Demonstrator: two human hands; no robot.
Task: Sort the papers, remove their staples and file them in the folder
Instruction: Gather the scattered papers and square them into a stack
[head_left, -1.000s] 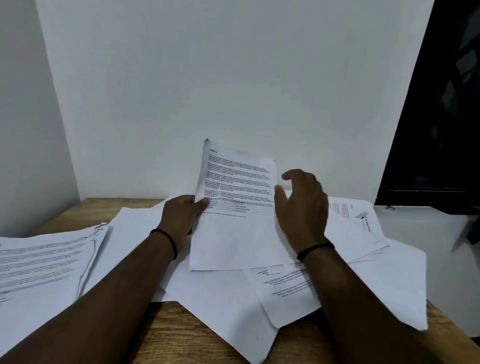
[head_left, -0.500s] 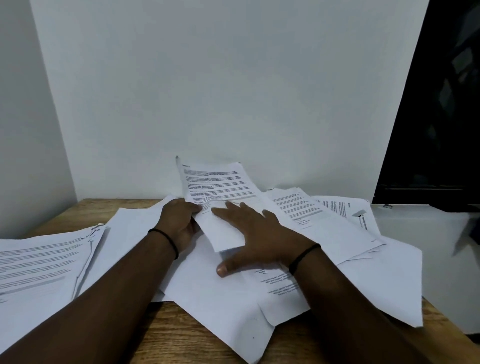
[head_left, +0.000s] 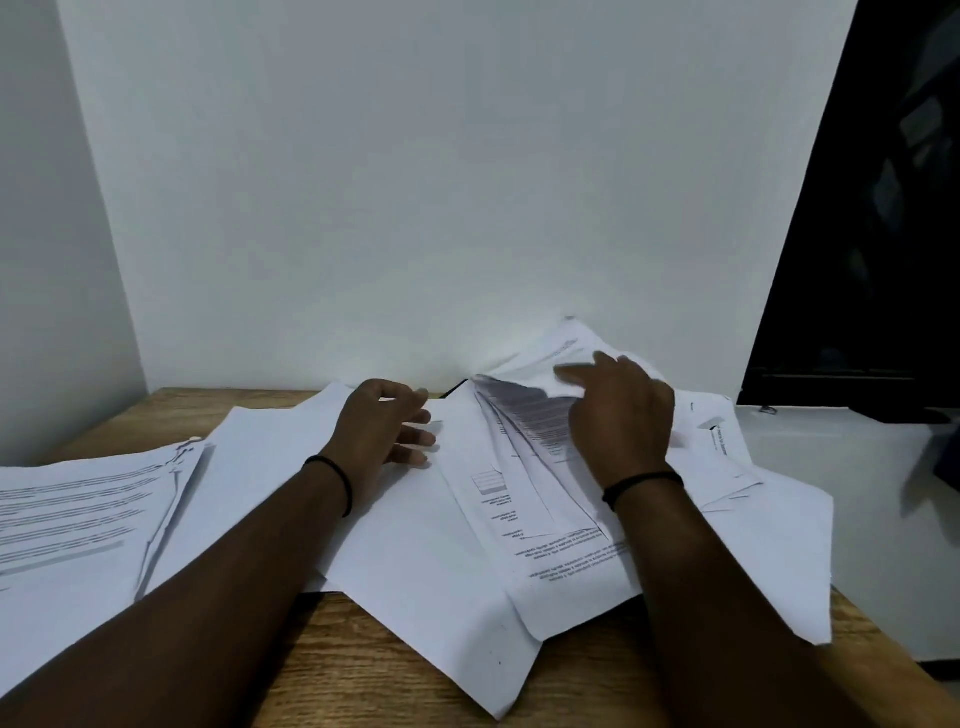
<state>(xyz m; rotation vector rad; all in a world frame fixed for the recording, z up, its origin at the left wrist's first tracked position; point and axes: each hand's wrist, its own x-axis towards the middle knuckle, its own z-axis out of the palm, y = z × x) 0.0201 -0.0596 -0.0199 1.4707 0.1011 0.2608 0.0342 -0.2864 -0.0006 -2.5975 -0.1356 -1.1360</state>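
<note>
A wooden table (head_left: 363, 675) carries loose papers (head_left: 441, 561) and, at left, a printed stack (head_left: 78, 509).

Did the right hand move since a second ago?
Yes. The right hand went to the right and further back, toward the dark window frame, and now lifts sheets from the loose paper pile; before, it was nearer the table's middle.

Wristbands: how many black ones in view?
2. One black wristband on the left wrist, over the blank sheets; one black wristband on the right wrist, over the fanned papers. None seen elsewhere.
</note>
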